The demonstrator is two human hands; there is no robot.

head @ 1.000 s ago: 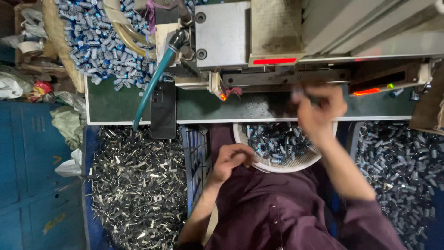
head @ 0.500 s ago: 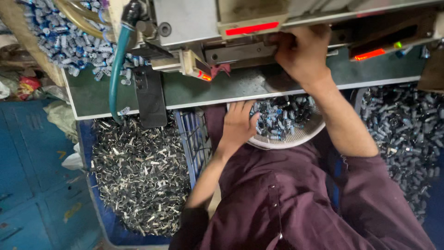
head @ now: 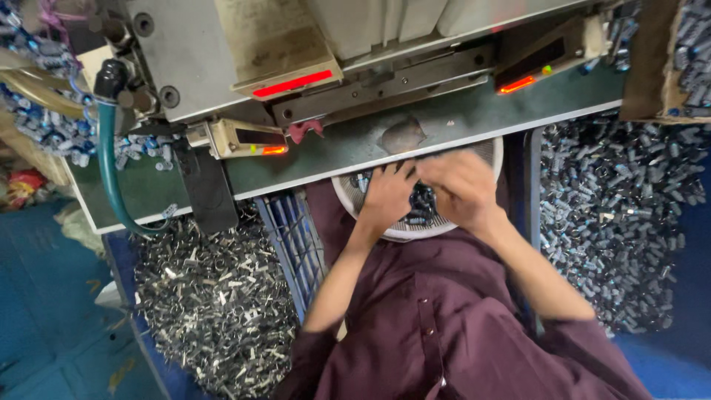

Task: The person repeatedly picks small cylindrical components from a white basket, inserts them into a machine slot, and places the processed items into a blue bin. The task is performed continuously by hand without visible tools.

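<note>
A white round bowl [head: 404,231] sits in my lap, under the front edge of a green machine table [head: 459,122]. It holds several small dark cylindrical parts [head: 424,207]. My left hand [head: 386,194] lies over the bowl's left side, fingers spread on the parts. Over the right side of the bowl my right hand [head: 459,189] is blurred and curled; whether it holds a part cannot be told.
A grey machine [head: 222,44] with red lights [head: 292,83] stands on the table. A green hose [head: 107,174] hangs at the left. A blue crate [head: 292,237] and a heap of metal scraps [head: 211,296] lie at the lower left. Small cylinders [head: 615,215] are piled on the right.
My right hand has come down from the machine's slot to the bowl. My left hand stays at the bowl. The camera view has shifted.
</note>
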